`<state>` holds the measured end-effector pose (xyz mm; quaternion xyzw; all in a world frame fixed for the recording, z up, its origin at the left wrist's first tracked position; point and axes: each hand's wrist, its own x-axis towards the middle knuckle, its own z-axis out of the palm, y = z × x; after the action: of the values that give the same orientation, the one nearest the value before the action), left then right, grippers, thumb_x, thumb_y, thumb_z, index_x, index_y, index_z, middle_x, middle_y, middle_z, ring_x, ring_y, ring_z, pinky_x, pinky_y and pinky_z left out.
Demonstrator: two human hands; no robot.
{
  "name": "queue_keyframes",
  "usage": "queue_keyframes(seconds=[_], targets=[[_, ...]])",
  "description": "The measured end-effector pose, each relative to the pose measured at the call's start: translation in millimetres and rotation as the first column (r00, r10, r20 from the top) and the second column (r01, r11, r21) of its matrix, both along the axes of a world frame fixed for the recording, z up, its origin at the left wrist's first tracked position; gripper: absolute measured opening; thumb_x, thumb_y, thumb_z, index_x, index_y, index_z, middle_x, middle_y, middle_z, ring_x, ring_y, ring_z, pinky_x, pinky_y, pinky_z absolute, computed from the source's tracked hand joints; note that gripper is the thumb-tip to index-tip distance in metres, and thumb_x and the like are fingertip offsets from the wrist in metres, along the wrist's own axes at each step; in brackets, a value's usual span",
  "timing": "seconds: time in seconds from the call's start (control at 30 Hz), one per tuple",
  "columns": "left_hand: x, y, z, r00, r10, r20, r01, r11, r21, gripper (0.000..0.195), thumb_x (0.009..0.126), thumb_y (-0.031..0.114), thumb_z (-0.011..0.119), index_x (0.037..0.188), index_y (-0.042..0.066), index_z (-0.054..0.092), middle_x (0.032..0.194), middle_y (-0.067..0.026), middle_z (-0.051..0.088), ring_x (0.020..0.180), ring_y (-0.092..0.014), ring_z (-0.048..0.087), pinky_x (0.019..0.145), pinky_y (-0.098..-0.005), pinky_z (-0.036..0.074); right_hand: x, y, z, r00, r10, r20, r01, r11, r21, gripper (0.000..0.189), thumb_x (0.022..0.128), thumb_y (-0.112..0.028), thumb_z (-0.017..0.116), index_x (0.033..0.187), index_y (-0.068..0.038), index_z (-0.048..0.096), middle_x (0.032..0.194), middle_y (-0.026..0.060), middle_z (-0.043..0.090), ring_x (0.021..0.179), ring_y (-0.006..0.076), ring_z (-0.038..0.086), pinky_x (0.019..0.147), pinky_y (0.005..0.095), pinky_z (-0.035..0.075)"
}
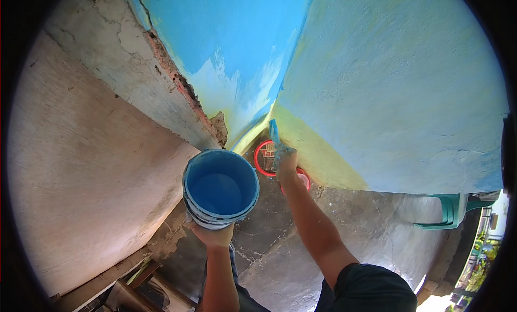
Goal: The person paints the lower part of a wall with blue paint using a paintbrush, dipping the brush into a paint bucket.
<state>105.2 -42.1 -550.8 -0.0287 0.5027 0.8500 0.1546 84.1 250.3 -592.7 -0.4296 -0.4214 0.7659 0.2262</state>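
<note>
My left hand (212,231) grips a round plastic bucket (221,189) from below, and blue paint shows inside it. In my right hand (285,158), smeared with blue, is a paintbrush (274,130) whose blue-coated end points up toward the corner of the walls. Fresh bright blue covers much of the narrow wall (230,33) ahead, with paler, streaky patches lower down. The wall on the right (387,86) is a duller blue, with a yellow-green area (319,146) low near the corner. Whether the brush touches a wall, I cannot tell.
Two red-rimmed round items, a clear lid-like one (258,169) and another (308,178), lie on the cracked concrete floor (278,247) by the corner. A broken plaster edge (177,78) runs down the left. Green plastic chairs (448,211) stand at right, wooden furniture (137,287) at lower left.
</note>
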Motion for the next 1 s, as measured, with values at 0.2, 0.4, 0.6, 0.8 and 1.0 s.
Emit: queue_keyframes(seconds=[0.2, 0.4, 0.6, 0.8, 1.0], targets=[[-3.5, -3.3, 12.9, 0.972, -0.013, 0.235, -0.075, 0.930, 0.360, 0.063, 0.099, 0.055, 0.043, 0.147, 0.015, 0.044, 0.152, -0.0076, 0.044, 0.139, -0.028, 0.045, 0.110, -0.0537, 0.046, -23.4, 35.5, -6.4, 0.986, -0.003, 0.165, -0.008, 0.998, 0.065, 0.013, 0.096, -0.008, 0.056, 0.089, -0.005, 0.066, 0.063, -0.0027, 0.049, 0.045, 0.0092, 0.040, 0.040, 0.0285, 0.029], [-9.9, -5.1, 29.1, 0.896, -0.142, 0.421, -0.147, 0.800, 0.582, 0.072, 0.094, 0.067, 0.034, 0.153, 0.025, 0.044, 0.163, -0.0047, 0.034, 0.148, -0.033, 0.034, 0.116, -0.0624, 0.033, -46.1, 41.6, 22.5, 0.971, -0.023, 0.238, 0.021, 1.000, 0.010, 0.014, 0.095, -0.012, 0.062, 0.084, -0.005, 0.067, 0.063, 0.0005, 0.053, 0.046, 0.0106, 0.042, 0.041, 0.0311, 0.027], [-11.2, -0.8, 33.3, 0.904, -0.146, 0.402, -0.125, 0.810, 0.574, 0.075, 0.094, 0.069, 0.030, 0.155, 0.026, 0.041, 0.165, -0.0047, 0.029, 0.151, -0.036, 0.028, 0.116, -0.0649, 0.031, -51.6, 50.0, 44.0, 0.943, -0.059, 0.326, 0.044, 0.998, 0.054, 0.017, 0.095, -0.016, 0.065, 0.083, -0.004, 0.065, 0.062, 0.0000, 0.052, 0.045, 0.0096, 0.040, 0.043, 0.0295, 0.027], [-4.7, 3.7, 15.5, 0.890, -0.134, 0.436, -0.203, 0.738, 0.643, 0.076, 0.090, 0.073, 0.034, 0.154, 0.032, 0.036, 0.164, -0.0018, 0.027, 0.147, -0.039, 0.030, 0.108, -0.0711, 0.026, -1.6, 16.8, 95.8, 0.997, 0.043, -0.060, -0.032, 0.984, 0.175, 0.023, 0.098, -0.015, 0.062, 0.080, -0.001, 0.065, 0.057, -0.0040, 0.045, 0.043, 0.0074, 0.037, 0.039, 0.0269, 0.027], [2.2, -1.7, 15.4, 0.952, -0.011, 0.306, -0.131, 0.888, 0.440, 0.079, 0.089, 0.069, 0.052, 0.150, 0.020, 0.038, 0.159, -0.0088, 0.033, 0.141, -0.037, 0.038, 0.099, -0.0664, 0.043, -6.6, 27.5, 26.5, 0.991, 0.047, 0.128, -0.053, 0.998, 0.046, 0.020, 0.096, -0.016, 0.065, 0.087, 0.002, 0.068, 0.058, -0.0039, 0.048, 0.043, 0.0083, 0.041, 0.039, 0.0276, 0.029]])
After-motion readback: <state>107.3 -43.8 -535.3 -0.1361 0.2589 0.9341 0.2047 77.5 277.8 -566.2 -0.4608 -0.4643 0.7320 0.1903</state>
